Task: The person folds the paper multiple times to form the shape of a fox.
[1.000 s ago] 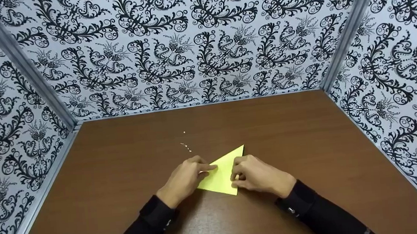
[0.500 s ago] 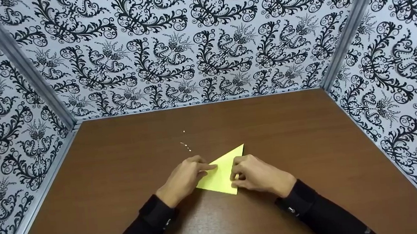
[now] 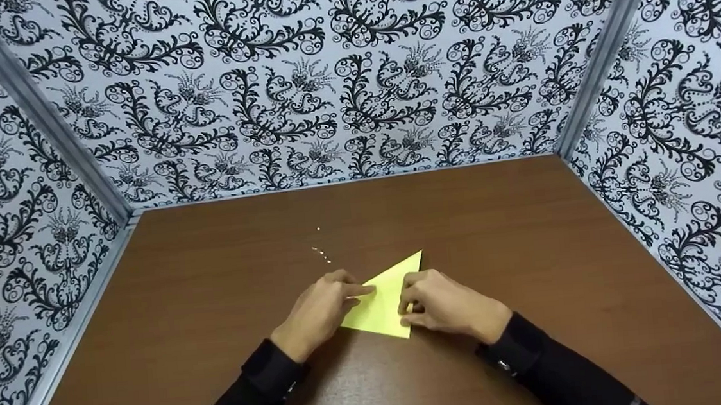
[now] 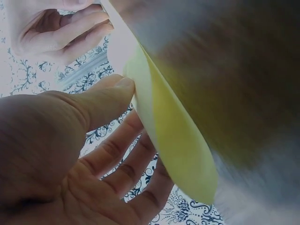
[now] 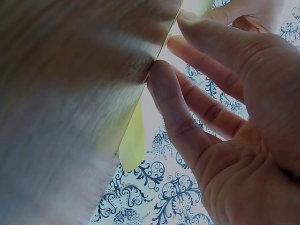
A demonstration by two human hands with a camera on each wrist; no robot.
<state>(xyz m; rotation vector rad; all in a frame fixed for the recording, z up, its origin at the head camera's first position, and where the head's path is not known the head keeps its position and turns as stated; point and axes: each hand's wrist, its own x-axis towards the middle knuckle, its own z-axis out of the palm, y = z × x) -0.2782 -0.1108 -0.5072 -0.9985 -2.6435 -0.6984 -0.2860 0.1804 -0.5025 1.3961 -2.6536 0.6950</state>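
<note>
Left hand rests loosely extended on yellow paper, right hand pinching its edge; beyond the brown bench I see patterned walls

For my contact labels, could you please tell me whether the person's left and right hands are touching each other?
Apart: in the head view, yellow paper shows between the left hand and the right hand.

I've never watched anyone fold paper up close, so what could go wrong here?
The folded yellow paper might crease crookedly: in the left wrist view, part of it curves instead of lying flat. It could also slide or twist on the brown wood-grain table if the left fingers and right fingers press unevenly.
</note>
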